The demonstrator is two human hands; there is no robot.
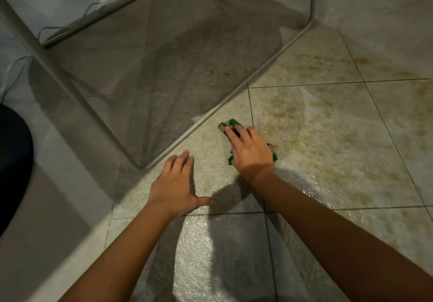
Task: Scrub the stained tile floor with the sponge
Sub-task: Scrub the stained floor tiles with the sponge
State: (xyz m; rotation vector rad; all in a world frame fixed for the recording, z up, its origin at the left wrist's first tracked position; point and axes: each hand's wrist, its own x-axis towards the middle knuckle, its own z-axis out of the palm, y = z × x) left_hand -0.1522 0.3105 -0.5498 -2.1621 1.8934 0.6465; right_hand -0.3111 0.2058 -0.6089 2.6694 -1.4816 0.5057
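— Whereabouts of sponge (pixel 232 123)?
— Under right grip (pixel 250 151), pressed down with flat, uncurled fingers onto tile floor (pixel 206 137), just beside the metal frame (pixel 210 111).
— Left grip (pixel 174 184)?
— Spread flat on the floor, holding nothing.
— Progress?
— Partway, judging by looks: paler and wet near both grips; plenty of brown stains (pixel 328 123) toward the floor's right side, not yet scrubbed.

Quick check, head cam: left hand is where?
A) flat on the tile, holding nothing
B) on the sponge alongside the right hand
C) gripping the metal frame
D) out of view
A: the left hand lies with fingers spread on the bare tile floor, apart from the green sponge, which only the right hand presses.
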